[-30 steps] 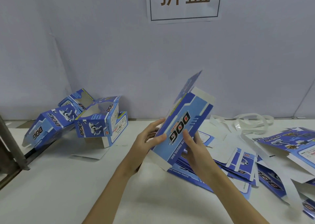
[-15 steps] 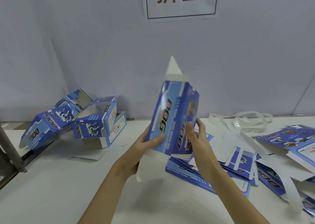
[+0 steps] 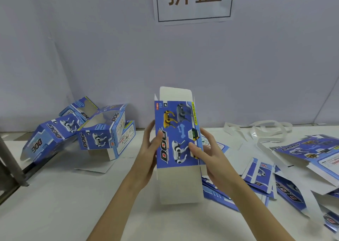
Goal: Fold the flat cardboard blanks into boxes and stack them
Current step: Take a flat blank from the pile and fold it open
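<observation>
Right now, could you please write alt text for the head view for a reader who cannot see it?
Two hands, left and right, hold a blue half-opened box upright above a white table, its white end flaps unfolded. Folded boxes lie piled at left, flat blanks are strewn at right.

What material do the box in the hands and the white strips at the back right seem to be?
Box: apparently thin printed cardboard, blue outside, plain white flaps, sharp creases. White strips: likely paper or plastic banding, curling in loops; the frame cannot settle which.
</observation>
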### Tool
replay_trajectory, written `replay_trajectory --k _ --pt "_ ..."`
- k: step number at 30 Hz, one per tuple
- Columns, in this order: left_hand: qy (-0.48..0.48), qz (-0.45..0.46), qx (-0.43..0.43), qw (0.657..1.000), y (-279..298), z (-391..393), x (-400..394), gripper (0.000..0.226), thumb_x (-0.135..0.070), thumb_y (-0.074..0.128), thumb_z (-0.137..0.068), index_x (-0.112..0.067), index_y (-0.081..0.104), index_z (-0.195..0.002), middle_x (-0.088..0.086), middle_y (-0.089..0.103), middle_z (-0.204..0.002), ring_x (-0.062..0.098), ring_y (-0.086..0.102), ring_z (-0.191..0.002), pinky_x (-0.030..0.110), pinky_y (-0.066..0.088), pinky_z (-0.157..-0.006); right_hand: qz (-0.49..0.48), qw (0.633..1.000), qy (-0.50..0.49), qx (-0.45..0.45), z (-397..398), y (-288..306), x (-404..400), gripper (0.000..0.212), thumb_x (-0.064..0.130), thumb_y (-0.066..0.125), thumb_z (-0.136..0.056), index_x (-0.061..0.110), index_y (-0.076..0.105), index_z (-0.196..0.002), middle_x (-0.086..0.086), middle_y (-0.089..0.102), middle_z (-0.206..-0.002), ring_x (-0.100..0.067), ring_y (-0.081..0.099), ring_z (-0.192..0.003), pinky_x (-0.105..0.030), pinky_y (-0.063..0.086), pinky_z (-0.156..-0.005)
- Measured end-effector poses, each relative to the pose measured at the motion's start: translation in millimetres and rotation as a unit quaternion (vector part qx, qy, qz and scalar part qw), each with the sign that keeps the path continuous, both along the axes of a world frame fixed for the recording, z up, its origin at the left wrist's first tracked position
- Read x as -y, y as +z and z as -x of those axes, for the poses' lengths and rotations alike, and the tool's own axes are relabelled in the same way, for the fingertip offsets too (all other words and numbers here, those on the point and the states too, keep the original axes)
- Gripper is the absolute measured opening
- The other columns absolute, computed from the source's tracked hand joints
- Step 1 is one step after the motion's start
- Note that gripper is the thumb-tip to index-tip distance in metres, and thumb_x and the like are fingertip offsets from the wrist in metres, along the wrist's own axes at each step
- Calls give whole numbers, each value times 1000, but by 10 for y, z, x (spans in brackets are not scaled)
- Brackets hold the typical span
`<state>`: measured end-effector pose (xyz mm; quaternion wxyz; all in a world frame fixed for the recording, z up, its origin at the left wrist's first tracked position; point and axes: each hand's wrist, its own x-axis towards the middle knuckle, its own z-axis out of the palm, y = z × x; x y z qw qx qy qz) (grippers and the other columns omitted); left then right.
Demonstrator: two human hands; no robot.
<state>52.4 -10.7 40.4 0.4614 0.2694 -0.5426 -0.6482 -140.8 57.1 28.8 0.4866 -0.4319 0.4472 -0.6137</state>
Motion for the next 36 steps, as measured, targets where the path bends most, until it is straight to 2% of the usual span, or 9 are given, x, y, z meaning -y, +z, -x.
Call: replay_trajectory --k 5,7,10,14,18,22,26,31,36 --pt "44 39 -4 998 -45 -71 108 89 -65 94 -60 -68 47 -136 -1 73 -125 30 75 -111 44 65 -74 -11 999 37 4 -33 10 -21 69 42 78 -84 53 47 -145 4 75 -123 -24 73 -116 -42 65 -71" --pt "25 48 -4 999 -34 -86 108 88 -60 92 -68 -68 43 -141 -2 72 -130 30 74 -114 46 65 -76 -2 999 34 -7 -32 34 -22 73 44 81 -88 55 43 -149 7 73 -126 -21 72 -119 -48 64 -82" --pt "-13 87 12 996 -27 -102 97 84 -51 87 -81 -66 37 -147 -5 68 -136 29 71 -120 44 64 -80 39 997 -3 -64 -48 116 -58 82 71 79 -77 71 35 -145 19 73 -124 -13 68 -124 -57 51 -109" --pt "-47 115 9 992 10 -140 71 80 -44 82 -89 -63 34 -150 -4 62 -145 27 68 -125 41 63 -85 103 988 -33 -110 -57 158 -110 75 56 71 -89 73 27 -148 7 75 -119 -20 73 -117 -58 59 -98" --pt "38 143 -17 989 160 -95 -43 82 -63 85 -75 -71 38 -141 -14 68 -135 24 74 -114 37 65 -75 127 976 16 -177 -130 185 -186 77 64 65 -86 75 22 -148 11 62 -145 -17 68 -125 -45 61 -98" --pt "87 183 -28 979 229 -99 -83 82 -66 85 -73 -68 40 -141 -10 71 -130 24 75 -111 35 64 -73 139 975 33 -171 -201 219 -194 71 66 61 -83 79 24 -142 25 36 -163 -13 43 -150 -54 49 -114" --pt "52 154 -24 986 206 -115 -102 71 -69 85 -70 -70 49 -132 -14 72 -127 23 77 -106 32 64 -70 159 973 11 -168 -206 251 -219 74 53 61 -92 76 18 -148 26 37 -161 -15 52 -142 -43 59 -102" --pt "1 142 -4 990 208 -81 -165 66 -63 84 -77 -73 48 -131 -17 70 -130 22 76 -109 32 64 -72 192 970 -58 -138 -150 336 -243 76 41 64 -94 71 23 -151 2 60 -141 -25 68 -124 -57 64 -85" --pt "-35 157 -31 987 187 -144 -122 79 -41 78 -94 -63 29 -152 -8 61 -146 28 70 -121 38 64 -79 190 972 -26 -139 -154 303 -274 75 51 64 -93 60 25 -157 19 61 -142 -18 63 -132 -40 65 -86"
